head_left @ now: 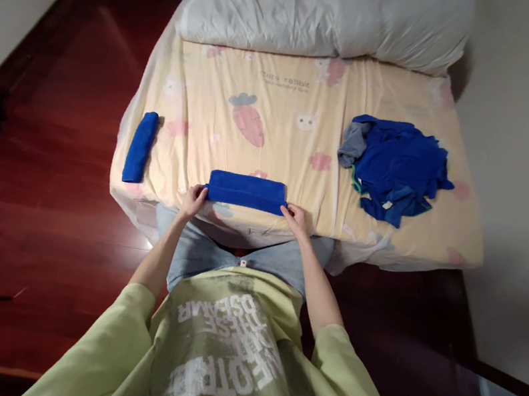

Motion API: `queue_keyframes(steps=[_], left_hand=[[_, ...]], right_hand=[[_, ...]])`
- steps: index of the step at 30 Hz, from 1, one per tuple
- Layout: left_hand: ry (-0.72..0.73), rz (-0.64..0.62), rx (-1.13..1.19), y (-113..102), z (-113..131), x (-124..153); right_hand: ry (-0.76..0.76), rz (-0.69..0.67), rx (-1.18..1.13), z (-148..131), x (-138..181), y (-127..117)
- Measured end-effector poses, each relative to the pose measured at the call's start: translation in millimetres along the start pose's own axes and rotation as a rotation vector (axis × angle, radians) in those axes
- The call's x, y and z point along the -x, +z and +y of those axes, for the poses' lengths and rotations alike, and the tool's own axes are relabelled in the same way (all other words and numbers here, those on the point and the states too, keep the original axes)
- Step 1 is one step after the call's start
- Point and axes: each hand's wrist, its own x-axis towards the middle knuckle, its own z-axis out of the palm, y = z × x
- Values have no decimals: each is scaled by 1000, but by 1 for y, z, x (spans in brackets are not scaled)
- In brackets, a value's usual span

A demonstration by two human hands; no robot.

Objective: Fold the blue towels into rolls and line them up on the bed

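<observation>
Left hand (193, 201) and right hand (295, 219) are pinched on the near corners of the partly folded blue cloth (247, 193), which is laid along the near edge of the bed (202, 113) and best kept straight by even tension at both ends.

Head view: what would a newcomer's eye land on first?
Probably the crumpled blue pile on the right of the yellow sheet. Next, the folded blue cloth at the near edge, its ends in the left hand and right hand. A rolled blue cloth lies at the left.
</observation>
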Motion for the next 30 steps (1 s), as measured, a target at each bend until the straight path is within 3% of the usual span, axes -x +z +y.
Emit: queue_keyframes(steps=[6, 14, 22, 26, 30], left_hand=[[-83, 26, 34, 4, 7, -3], [4, -22, 47, -3, 13, 2], [23, 66, -209, 3, 18, 2], [140, 156, -237, 7, 17, 5], [338, -16, -289, 2, 14, 11]], right_hand=[[21, 57, -32, 12, -4, 7], [35, 135, -17, 4, -2, 8], [-30, 106, 82, 1, 1, 16], [-165, 175, 264, -2, 3, 19], [-373, 81, 454, -9, 7, 13]])
